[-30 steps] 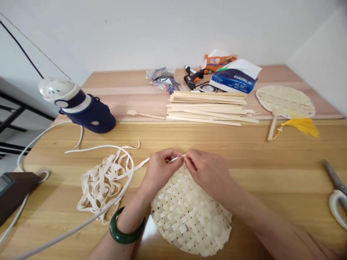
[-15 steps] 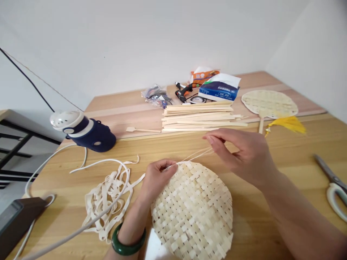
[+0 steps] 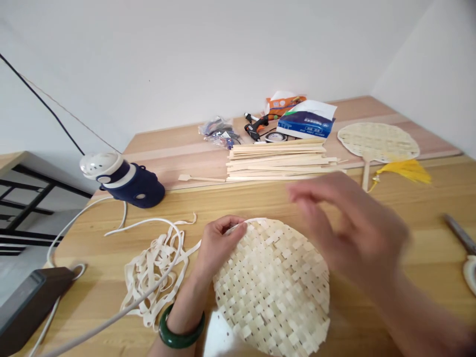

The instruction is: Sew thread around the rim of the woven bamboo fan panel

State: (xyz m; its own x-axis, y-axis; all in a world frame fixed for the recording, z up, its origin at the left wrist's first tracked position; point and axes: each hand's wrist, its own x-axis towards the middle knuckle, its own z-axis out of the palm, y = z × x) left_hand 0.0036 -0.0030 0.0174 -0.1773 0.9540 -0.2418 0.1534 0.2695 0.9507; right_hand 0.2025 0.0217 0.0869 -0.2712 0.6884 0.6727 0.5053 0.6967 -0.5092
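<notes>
The left hand's (image 3: 222, 243) fingers and thumb are clamped on the rim of a woven bamboo disc (image 3: 271, 287) lying on a wooden table (image 3: 260, 198); the blurred right hand (image 3: 345, 228) is held open above, apparently empty. Edge weaving seems in hand; a strip from the tangled pile (image 3: 152, 272) looks called for next

Stacked bamboo strips (image 3: 278, 161) seem to block the blurred right hand (image 3: 345, 223) ahead.

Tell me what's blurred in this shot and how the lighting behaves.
Head view: the right hand is smeared by motion blur, while the left hand and woven bamboo panel are sharp; lighting is soft and even, with a blown-out bright patch on the tabletop beside the weave.
</notes>
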